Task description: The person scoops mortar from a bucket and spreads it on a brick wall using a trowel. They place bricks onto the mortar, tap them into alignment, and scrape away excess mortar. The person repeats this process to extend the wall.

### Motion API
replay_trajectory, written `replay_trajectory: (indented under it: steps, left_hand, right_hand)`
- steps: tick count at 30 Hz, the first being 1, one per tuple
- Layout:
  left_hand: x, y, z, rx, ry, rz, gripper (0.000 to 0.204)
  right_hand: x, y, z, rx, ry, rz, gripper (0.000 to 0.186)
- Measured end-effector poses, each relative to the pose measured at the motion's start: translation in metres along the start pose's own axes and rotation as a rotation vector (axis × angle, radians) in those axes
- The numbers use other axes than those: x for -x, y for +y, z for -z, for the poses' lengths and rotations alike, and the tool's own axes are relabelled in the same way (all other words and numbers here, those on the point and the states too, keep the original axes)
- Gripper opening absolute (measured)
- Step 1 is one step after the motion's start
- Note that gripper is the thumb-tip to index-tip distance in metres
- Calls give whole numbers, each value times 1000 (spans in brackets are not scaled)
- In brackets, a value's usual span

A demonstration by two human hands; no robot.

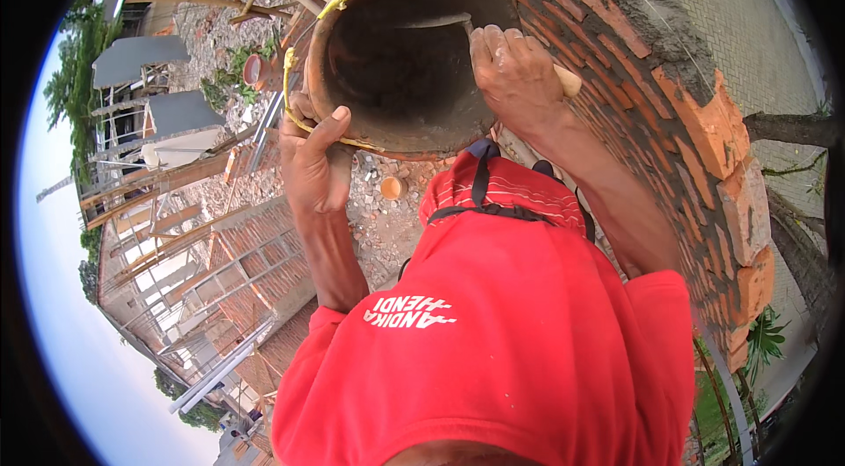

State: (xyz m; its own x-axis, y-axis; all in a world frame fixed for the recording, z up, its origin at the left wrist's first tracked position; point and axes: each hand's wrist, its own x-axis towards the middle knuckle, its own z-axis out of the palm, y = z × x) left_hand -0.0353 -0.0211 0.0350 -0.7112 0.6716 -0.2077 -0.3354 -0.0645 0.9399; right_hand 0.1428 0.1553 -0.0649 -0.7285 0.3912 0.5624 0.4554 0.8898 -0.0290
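Note:
A large round mortar bucket point(480, 124) with a dark, mortar-stained inside is tipped so that its mouth faces me. My left hand point(319, 154) grips its rim at the lower left, the thumb on the edge and the fingers mostly hidden behind. A yellow-green cord handle point(289, 83) runs along the rim and past that hand. My right hand point(518, 70) is closed round a trowel; its pale wooden handle point(569, 81) sticks out beyond the fist. The thin metal blade point(433, 22) reaches into the bucket's mouth. Whatever lies deep inside is too dark to make out.
A brick wall point(607, 70) curves along my right, topped with wet grey mortar point(673, 13) and a taut string line. Broken brick rubble point(378, 220) covers the ground below, with a small orange pot point(393, 188) on it. Wooden scaffolding point(167, 237) stands to the left.

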Motion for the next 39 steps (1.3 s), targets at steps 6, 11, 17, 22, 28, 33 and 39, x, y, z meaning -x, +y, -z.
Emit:
replay_trajectory:
  steps: [6,11,17,22,28,33,39]
  left_hand:
    - [24,-8,-7,68,35,-28,34]
    - [43,-23,-11,68,20,-56,33]
    - [56,-30,-13,85,79,-72,28]
    - [62,-38,-12,66,24,-133,28]
    - [66,-39,-16,70,54,-70,28]
    - [74,-18,-20,19,-58,-79,45]
    - [74,10,-21,-130,-162,-14,22]
  right_hand:
    - [26,5,12,45,-145,218,17]
    - [36,17,20,113,-170,115,19]
    - [38,13,37,108,-353,204,22]
    - [41,7,38,271,-264,248,18]
    - [35,1,39,355,-141,149,21]
    - [20,25,44,-106,-681,69,15]
    - [33,37,36,-778,-936,-199,21]
